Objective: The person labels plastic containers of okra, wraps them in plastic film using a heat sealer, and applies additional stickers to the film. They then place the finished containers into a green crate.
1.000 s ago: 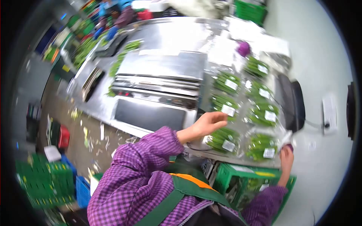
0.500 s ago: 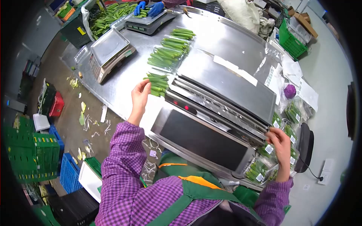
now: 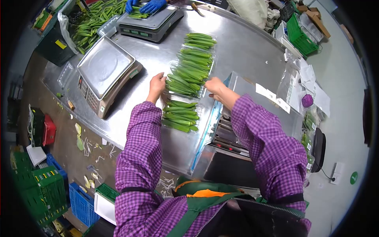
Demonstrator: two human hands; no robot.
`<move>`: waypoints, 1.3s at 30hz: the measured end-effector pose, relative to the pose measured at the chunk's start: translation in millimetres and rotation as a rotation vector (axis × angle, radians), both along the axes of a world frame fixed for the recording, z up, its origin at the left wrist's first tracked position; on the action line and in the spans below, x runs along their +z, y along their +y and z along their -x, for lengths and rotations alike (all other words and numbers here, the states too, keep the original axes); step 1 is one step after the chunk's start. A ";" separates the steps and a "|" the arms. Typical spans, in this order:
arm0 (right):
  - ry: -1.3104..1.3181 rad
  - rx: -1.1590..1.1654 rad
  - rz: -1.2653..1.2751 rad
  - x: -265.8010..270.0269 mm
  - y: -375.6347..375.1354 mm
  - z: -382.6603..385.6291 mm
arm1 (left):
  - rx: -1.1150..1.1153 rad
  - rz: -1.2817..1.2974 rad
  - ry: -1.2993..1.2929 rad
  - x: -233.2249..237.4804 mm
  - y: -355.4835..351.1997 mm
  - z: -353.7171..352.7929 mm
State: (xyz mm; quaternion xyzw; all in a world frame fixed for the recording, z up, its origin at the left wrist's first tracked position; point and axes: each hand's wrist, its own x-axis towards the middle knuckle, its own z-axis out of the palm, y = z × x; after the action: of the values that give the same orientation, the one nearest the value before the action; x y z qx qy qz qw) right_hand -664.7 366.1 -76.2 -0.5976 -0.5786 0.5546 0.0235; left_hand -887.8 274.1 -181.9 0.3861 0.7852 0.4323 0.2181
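Note:
Several clear trays of green okra [image 3: 183,85] stand in a column on the steel table. My left hand [image 3: 158,85] is at the left edge of the second tray from the front, fingers curled at its side. At the same tray's right edge is my right hand [image 3: 215,87], its fingers bent in against the rim. The nearest okra tray [image 3: 181,115] lies just below, touched by neither hand. Right of the trays is the wrapping machine [image 3: 229,136], partly hidden by my right arm.
A scale [image 3: 106,65] stands at left. Behind it, a co-worker's blue-gloved hands [image 3: 152,6] hold okra over another scale [image 3: 152,23]. Loose okra [image 3: 92,25] is piled at back left. Labelled packs [image 3: 308,138], papers and a purple cabbage [image 3: 307,100] are at right.
My right hand has moved from the machine's right end leftward to the okra trays. My left hand has moved from the nearest tray to the one behind it. The view has shifted.

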 end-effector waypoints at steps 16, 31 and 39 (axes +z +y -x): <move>0.339 0.174 -0.273 109.0 0.8 -113.3 | -0.213 -0.250 -0.467 179.7 -57.9 -66.7; 0.248 -0.287 -0.293 63.0 -29.1 -407.2 | -0.654 0.047 -0.496 153.3 9.1 -323.5; -0.216 -0.073 -0.958 74.2 -86.2 -451.2 | -0.638 -0.052 0.134 190.1 -39.6 -307.6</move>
State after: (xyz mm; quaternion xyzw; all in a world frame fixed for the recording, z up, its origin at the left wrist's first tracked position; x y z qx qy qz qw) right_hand -213.6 279.9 -2.0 -0.5933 -0.7465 0.1599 0.2551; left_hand -580.2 234.4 8.2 0.6459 0.6259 0.3354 0.2804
